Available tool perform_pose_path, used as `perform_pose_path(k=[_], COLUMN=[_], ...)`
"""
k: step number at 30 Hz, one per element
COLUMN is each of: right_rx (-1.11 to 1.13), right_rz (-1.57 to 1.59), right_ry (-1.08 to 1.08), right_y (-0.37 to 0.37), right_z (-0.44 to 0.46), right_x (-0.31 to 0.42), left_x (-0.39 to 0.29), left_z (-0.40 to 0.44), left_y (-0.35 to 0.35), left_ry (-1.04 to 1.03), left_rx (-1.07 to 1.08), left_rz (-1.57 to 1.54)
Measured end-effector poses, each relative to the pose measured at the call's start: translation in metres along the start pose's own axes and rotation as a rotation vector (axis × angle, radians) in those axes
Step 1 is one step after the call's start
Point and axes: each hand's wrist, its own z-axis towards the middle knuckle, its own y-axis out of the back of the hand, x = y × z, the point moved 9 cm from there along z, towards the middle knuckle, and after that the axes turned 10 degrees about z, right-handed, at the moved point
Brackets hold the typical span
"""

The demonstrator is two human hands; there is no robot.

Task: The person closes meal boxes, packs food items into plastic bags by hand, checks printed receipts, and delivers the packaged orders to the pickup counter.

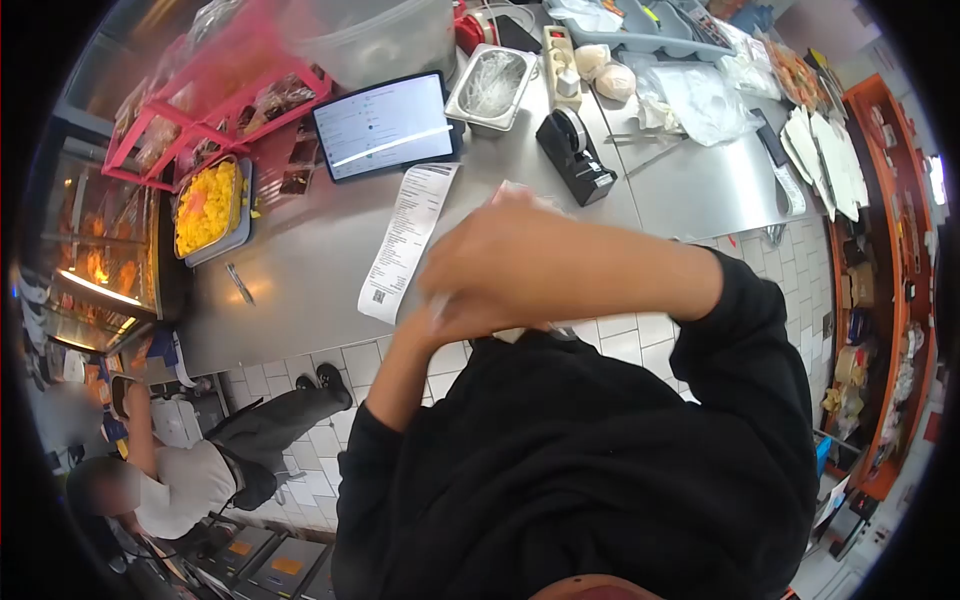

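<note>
My right hand [492, 255] crosses in front of my body, its fingers curled and blurred by motion. Just below and partly behind it is my left hand [455, 318], whose fingers are mostly hidden. A bit of thin, pale plastic with reddish marks [517, 190] shows past the far side of my right hand; most of it is covered, and I cannot tell which hand holds it. On the steel counter [300, 300] to the left of my hands lies a long printed receipt [408, 235]. Behind the receipt stands a tablet [385, 127] with a lit screen.
A black tape dispenser [578, 160], a metal container [492, 85] and a power strip [562, 70] stand beyond my hands. Left are a pink rack [215, 125], a tray of yellow food [210, 208] and a pen [240, 284]. Another person [195, 490] is at the lower left.
</note>
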Motion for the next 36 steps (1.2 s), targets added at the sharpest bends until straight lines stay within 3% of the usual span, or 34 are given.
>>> perform_pose_path(k=[1, 6, 8, 9, 10, 11, 13, 15, 17, 19, 20, 21, 22, 23, 25, 27, 28, 29, 30, 34, 36], right_rx=[-0.060, 0.338, -0.232, -0.231, -0.427, -0.621, -0.829, -0.786, -0.585, -0.652, -0.662, -0.672, -0.585, -0.587, -0.455, -0.436, -0.284, -0.111, -0.093, 0.108, -0.354], right_rz=[0.006, 0.070, 0.180, 0.184, 0.136, 0.088, -0.099, -0.254, -0.333, -0.192, -0.187, -0.181, -0.237, -0.233, 0.080, 0.682, 1.017, 1.337, 1.342, 1.805, 1.067], right_ry=[0.066, 0.002, 0.199, 0.214, 0.182, 0.149, 0.044, -0.001, 0.217, 0.274, 0.375, 0.476, 0.507, 0.512, 0.386, 0.182, -0.034, -0.263, -0.263, -0.676, -0.538], right_y=[-0.007, 0.004, 0.074, 0.080, 0.100, 0.117, 0.100, 0.055, 0.004, 0.005, 0.014, 0.025, 0.034, 0.047, 0.054, 0.019, -0.026, -0.065, -0.069, -0.079, -0.011], right_z=[0.000, 0.033, 0.015, 0.003, -0.017, -0.041, -0.097, -0.114, -0.114, -0.102, -0.095, -0.092, -0.084, -0.080, -0.055, -0.042, -0.033, -0.027, -0.024, -0.011, -0.005], right_x=[0.005, 0.020, 0.010, 0.001, -0.014, -0.031, -0.080, -0.107, -0.116, -0.121, -0.116, -0.110, -0.101, -0.095, -0.099, -0.121, -0.134, -0.139, -0.141, -0.172, -0.249], left_x=[0.007, 0.034, 0.040, 0.038, 0.034, 0.030, 0.044, 0.054, 0.067, 0.065, 0.068, 0.076, 0.104, 0.100, 0.091, 0.059, 0.062, 0.059, 0.051, 0.051, 0.061], left_z=[0.000, -0.001, 0.002, 0.008, 0.015, 0.029, 0.026, 0.021, 0.014, 0.024, 0.021, 0.012, -0.016, -0.022, -0.034, -0.065, -0.074, -0.083, -0.092, -0.122, -0.162], left_y=[-0.012, -0.010, -0.004, 0.001, 0.005, 0.030, 0.055, 0.075, 0.085, 0.084, 0.078, 0.074, 0.051, 0.053, 0.055, 0.125, 0.126, 0.145, 0.161, 0.161, 0.153], left_ry=[0.056, 0.413, 0.523, 0.537, 0.563, 0.290, 0.192, 0.187, 0.188, 0.094, 0.192, 0.194, 0.549, 0.620, 0.763, 1.168, 1.176, 1.012, 0.851, 0.910, 1.063], left_rx=[-0.008, -0.285, -0.411, -0.467, -0.515, -0.596, -0.832, -0.908, -0.963, -0.789, -0.824, -0.829, -0.894, -0.901, -0.904, -1.049, -1.056, -1.137, -1.209, -1.039, -1.055], left_rz=[-0.056, -0.496, -0.791, -0.993, -1.308, -1.255, -1.523, -1.647, -1.779, -2.001, -2.025, -2.019, -1.870, -1.819, -1.717, -0.556, -0.553, -0.446, -0.334, -0.354, -0.340])
